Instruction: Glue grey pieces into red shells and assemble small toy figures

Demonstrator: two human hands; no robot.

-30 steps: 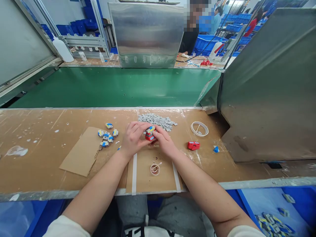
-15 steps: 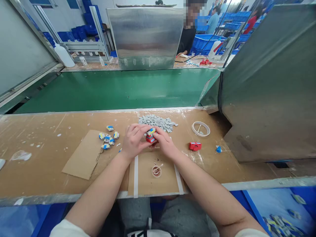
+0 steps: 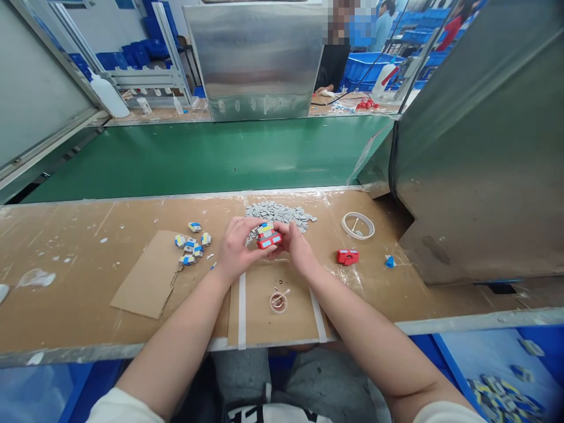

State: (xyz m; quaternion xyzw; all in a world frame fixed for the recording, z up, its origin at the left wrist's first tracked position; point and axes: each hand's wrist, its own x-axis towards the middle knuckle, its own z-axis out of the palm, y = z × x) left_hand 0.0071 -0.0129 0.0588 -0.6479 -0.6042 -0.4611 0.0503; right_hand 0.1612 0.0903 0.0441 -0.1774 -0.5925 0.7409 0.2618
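A small red toy vehicle (image 3: 268, 240) with pale blue windows and a grey, yellow and blue top is held above the table. My left hand (image 3: 238, 247) grips its left end, the thumb below and the fingers behind. At its right end, my right hand (image 3: 298, 248) has curled fingers against it, partly hidden, and a raised thumb. Behind the hands lies a heap of small grey flat pieces (image 3: 282, 212). Nearer me stands a small cup (image 3: 278, 303) with a stick in it. Another red toy body (image 3: 348, 257) rests to the right.
Several blue, yellow and grey blocks (image 3: 190, 244) lie beside a cardboard sheet (image 3: 145, 276) on the left. A tape roll (image 3: 358, 226) and a blue piece (image 3: 389, 262) are at right, near a large metal panel (image 3: 476, 176). A green belt (image 3: 229, 155) runs behind the table.
The toy vehicle has been turned so its red windowed side faces me more. My right thumb has lifted off its top. The view has shifted slightly.
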